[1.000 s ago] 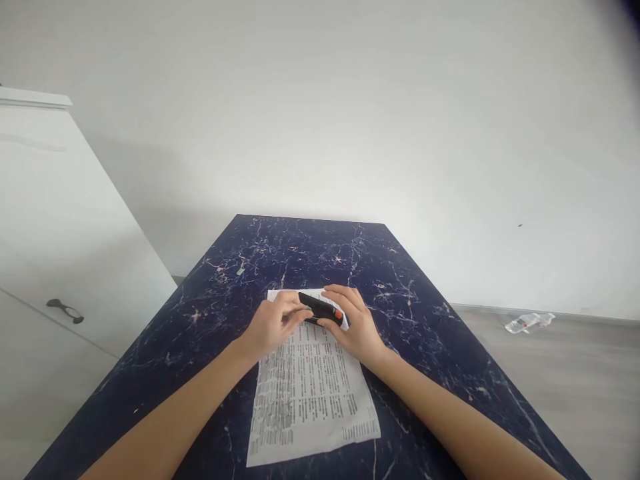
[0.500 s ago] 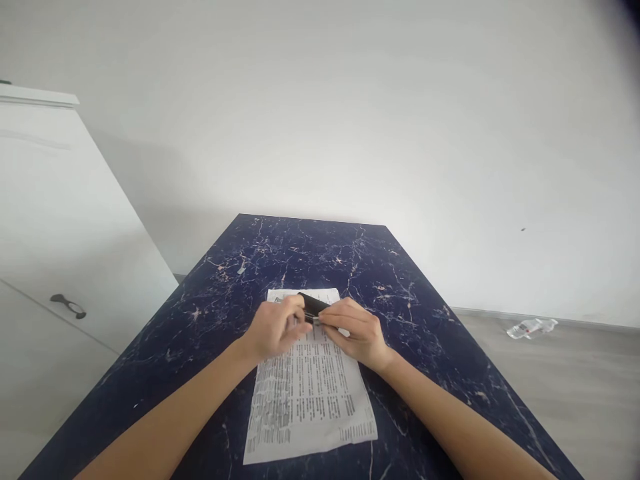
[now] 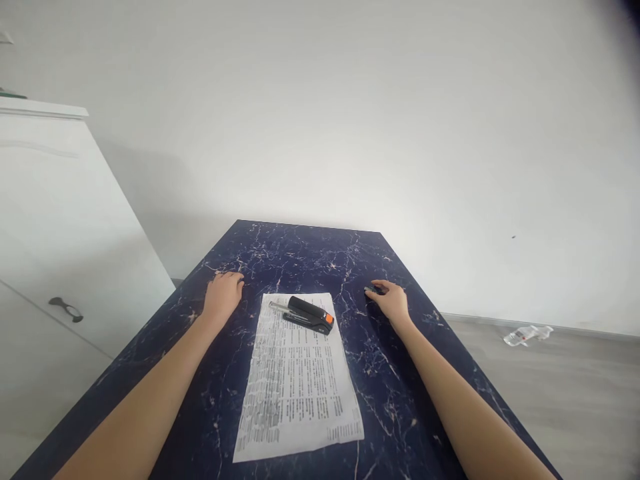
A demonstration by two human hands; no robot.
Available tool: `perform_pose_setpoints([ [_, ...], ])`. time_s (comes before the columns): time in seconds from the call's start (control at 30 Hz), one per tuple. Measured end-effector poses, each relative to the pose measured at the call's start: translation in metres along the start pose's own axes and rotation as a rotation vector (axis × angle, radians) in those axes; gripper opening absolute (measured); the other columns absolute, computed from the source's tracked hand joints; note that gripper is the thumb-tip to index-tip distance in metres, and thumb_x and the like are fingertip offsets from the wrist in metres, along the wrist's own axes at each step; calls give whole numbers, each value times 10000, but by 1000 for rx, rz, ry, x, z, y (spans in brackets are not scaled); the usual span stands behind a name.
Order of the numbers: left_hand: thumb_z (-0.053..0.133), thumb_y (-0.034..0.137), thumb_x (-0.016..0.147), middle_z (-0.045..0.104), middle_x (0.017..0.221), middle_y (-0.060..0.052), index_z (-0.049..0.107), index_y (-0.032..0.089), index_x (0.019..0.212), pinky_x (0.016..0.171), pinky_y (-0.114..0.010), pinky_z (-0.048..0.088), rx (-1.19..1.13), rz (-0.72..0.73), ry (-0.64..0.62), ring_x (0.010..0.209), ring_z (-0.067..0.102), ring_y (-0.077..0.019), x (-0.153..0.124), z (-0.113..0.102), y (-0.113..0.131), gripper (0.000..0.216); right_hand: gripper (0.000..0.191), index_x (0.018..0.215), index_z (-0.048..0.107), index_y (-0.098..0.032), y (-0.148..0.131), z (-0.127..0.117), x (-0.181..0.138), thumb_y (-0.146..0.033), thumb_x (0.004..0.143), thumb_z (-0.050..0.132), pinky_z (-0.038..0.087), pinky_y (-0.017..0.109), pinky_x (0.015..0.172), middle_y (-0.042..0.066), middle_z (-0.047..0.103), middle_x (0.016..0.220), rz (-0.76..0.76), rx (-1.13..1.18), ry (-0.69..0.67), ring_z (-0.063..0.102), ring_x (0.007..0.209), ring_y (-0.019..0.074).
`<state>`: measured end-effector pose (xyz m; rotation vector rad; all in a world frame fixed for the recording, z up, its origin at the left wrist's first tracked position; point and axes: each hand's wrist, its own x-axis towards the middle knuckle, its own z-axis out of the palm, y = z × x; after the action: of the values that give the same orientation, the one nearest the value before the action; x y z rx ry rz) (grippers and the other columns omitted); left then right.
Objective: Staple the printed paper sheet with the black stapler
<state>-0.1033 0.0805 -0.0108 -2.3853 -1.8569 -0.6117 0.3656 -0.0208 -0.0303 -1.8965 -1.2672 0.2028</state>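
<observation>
A black stapler (image 3: 310,315) with an orange patch at its right end lies on a printed sheet of paper (image 3: 305,373). Its top is raised from the base, and a metal staple tray (image 3: 278,307) sticks out at the left. Away from the paper, to the left, my left hand (image 3: 223,295) rests palm down on the table with bent fingers, thumb close to the index finger. Anything under those fingertips is hidden. Right of the paper, my right hand (image 3: 393,303) pinches a small dark piece, too small to name, close to the tabletop.
The dark blue marbled table (image 3: 305,257) reaches to a pale wall (image 3: 320,120). A white cabinet (image 3: 65,213) with a dark handle (image 3: 66,309) stands at the left. On the grey floor at the right lies a clear plastic bottle (image 3: 527,335).
Both hands have let go of the stapler, which now lies on the paper. My left hand has moved left, over where a small pale bit lay; my right hand has moved right.
</observation>
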Motion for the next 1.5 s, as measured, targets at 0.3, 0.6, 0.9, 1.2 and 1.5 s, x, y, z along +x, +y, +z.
perform_pose_setpoints([
  [0.3,471,153,953,716,1087,-149,791,158,1075,938,-386,554,-122,106,11,1003,702,-283,2,-1,9,343,369,1092,695,-194,-12,18,-13,-382,786,610,403,504,1008,141,644,1132,-87,-95,155,518,1130,361],
  [0.6,666,387,940,819,1070,-21,804,280,1133,981,-388,572,-563,165,-70,970,774,-256,-22,-27,44,259,321,1045,664,-208,-9,21,-11,-281,745,577,439,485,976,134,606,1131,-116,-78,165,560,1075,342],
  [0.9,638,466,970,804,940,-25,755,242,984,847,-323,581,-702,228,-125,858,759,-213,-31,-34,66,254,292,1008,659,-215,-9,21,-9,-257,735,565,468,482,948,116,614,1100,-111,-54,146,593,1047,331],
  [1.2,680,458,933,782,1025,-33,745,259,984,777,-329,538,-605,247,-184,842,700,-206,-30,-29,66,216,264,978,658,-216,-10,20,-10,-253,733,569,488,486,920,111,615,1083,-98,-44,128,620,1007,325],
  [1.5,752,446,873,807,1097,-26,830,317,1032,895,-375,568,-710,258,-417,1000,741,-255,-27,-21,64,219,229,936,657,-220,-9,22,-9,-252,727,570,490,467,933,88,613,1033,-108,-44,119,629,965,296],
])
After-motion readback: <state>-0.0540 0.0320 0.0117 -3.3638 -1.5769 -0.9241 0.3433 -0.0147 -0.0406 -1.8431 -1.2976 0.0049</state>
